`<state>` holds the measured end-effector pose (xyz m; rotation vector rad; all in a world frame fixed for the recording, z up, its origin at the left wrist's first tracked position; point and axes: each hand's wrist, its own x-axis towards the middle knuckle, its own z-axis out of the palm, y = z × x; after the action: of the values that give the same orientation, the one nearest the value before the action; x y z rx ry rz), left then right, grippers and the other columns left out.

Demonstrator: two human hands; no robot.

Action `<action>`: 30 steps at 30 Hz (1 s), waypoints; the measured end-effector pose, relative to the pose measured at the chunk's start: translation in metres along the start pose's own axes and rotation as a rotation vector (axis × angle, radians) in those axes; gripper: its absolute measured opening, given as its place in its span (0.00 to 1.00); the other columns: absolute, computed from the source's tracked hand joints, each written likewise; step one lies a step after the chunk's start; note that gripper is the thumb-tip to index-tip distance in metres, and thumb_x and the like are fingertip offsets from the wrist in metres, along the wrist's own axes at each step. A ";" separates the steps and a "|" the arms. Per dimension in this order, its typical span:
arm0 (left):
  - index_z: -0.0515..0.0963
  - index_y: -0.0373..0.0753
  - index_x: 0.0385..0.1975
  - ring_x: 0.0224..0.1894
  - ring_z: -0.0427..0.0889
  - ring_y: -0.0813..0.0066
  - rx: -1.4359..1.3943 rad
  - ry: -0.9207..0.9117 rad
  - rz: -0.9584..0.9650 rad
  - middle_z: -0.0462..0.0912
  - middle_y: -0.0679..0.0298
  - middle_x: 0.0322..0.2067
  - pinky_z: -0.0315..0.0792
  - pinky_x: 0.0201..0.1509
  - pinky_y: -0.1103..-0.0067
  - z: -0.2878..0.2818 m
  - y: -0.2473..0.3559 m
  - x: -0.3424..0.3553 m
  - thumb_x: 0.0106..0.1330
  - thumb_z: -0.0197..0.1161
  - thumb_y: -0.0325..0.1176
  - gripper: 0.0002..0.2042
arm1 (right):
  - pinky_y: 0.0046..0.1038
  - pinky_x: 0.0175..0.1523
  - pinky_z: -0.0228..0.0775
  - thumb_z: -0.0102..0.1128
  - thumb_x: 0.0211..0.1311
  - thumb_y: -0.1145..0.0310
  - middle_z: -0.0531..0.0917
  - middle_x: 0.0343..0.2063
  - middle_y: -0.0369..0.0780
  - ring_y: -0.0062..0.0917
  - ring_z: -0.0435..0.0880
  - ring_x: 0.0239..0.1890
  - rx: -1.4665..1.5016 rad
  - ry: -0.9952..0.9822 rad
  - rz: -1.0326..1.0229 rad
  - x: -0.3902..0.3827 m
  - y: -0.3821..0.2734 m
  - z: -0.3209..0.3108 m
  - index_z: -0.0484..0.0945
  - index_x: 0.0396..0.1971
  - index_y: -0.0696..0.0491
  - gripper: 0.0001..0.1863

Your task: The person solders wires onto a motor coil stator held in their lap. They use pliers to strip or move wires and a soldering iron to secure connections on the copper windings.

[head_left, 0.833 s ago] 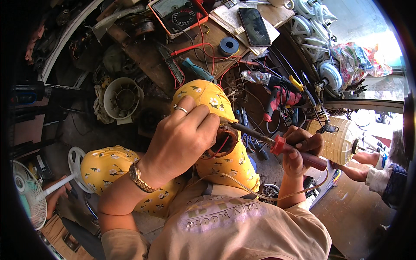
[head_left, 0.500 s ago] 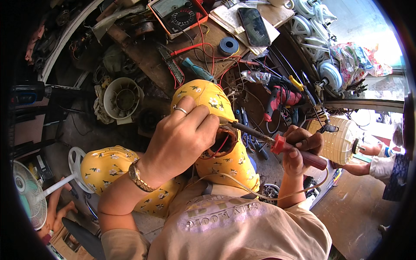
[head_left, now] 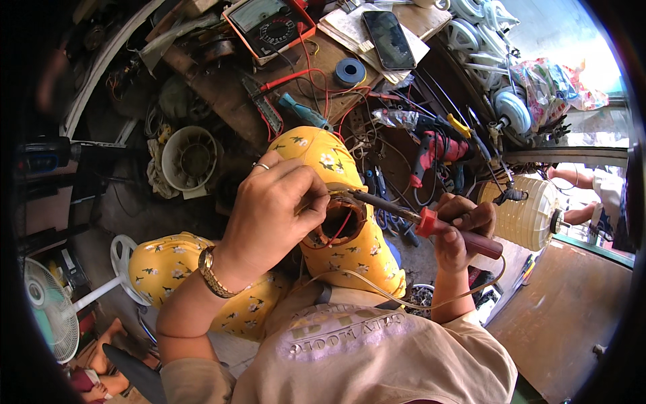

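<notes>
My right hand (head_left: pixel 465 225) is wrapped round the dark red handle of a soldering iron (head_left: pixel 426 221), its shaft pointing left. The iron's tip is at the upper rim of a round, brown motor winding ring (head_left: pixel 331 240), a stator by its look. A red wire crosses the ring's opening. This ring rests on my thigh, against the yellow flowered trousers (head_left: pixel 356 266). Beside its upper left rim, my left hand (head_left: pixel 279 198) has thumb and fingers pinched together. Whatever those fingertips hold, if anything, is too small to make out. The iron's pale cord (head_left: pixel 383 291) loops down across my shirt.
Ahead, a wooden bench holds an orange-cased multimeter (head_left: pixel 269 27), a phone (head_left: pixel 389 40) and a blue spool (head_left: pixel 350 72). A red power tool (head_left: pixel 437 156) and pliers lie to the right. A white fan (head_left: pixel 50 310) stands left; other people's limbs show at both sides.
My left hand has shifted slightly left and down, its fingers still pinched. The iron's tip has moved a little left along the rim. At the right, another person's legs have moved.
</notes>
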<state>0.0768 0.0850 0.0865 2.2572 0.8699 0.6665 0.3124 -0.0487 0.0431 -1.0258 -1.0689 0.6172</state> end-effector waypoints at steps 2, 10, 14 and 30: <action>0.78 0.38 0.22 0.28 0.73 0.65 -0.014 -0.010 -0.020 0.79 0.65 0.23 0.67 0.34 0.73 -0.001 0.000 0.000 0.47 0.70 0.23 0.07 | 0.26 0.25 0.60 0.70 0.54 0.64 0.76 0.18 0.45 0.24 0.68 0.17 0.007 -0.004 -0.004 0.000 0.001 0.001 0.62 0.29 0.52 0.20; 0.78 0.37 0.23 0.31 0.77 0.58 -0.018 -0.115 -0.112 0.80 0.60 0.23 0.70 0.38 0.68 -0.007 0.001 0.002 0.53 0.68 0.26 0.05 | 0.27 0.29 0.58 0.71 0.54 0.62 0.73 0.18 0.40 0.22 0.65 0.20 0.029 0.074 0.035 -0.006 0.001 0.001 0.63 0.30 0.49 0.21; 0.78 0.37 0.23 0.31 0.77 0.58 0.023 -0.120 -0.094 0.81 0.60 0.24 0.70 0.38 0.67 -0.006 0.004 0.004 0.53 0.68 0.26 0.04 | 0.26 0.29 0.57 0.72 0.53 0.61 0.71 0.17 0.38 0.21 0.62 0.20 0.049 0.097 0.061 -0.009 0.003 0.001 0.63 0.30 0.48 0.21; 0.82 0.34 0.26 0.23 0.70 0.79 -0.137 -0.190 -0.277 0.78 0.65 0.21 0.66 0.29 0.80 -0.012 0.009 0.008 0.48 0.72 0.25 0.07 | 0.29 0.30 0.61 0.72 0.54 0.61 0.76 0.19 0.44 0.24 0.70 0.20 0.099 0.145 0.100 -0.015 0.002 -0.003 0.63 0.28 0.52 0.22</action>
<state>0.0773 0.0899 0.1026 1.9920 0.9864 0.3667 0.3096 -0.0609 0.0347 -1.0258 -0.8560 0.6601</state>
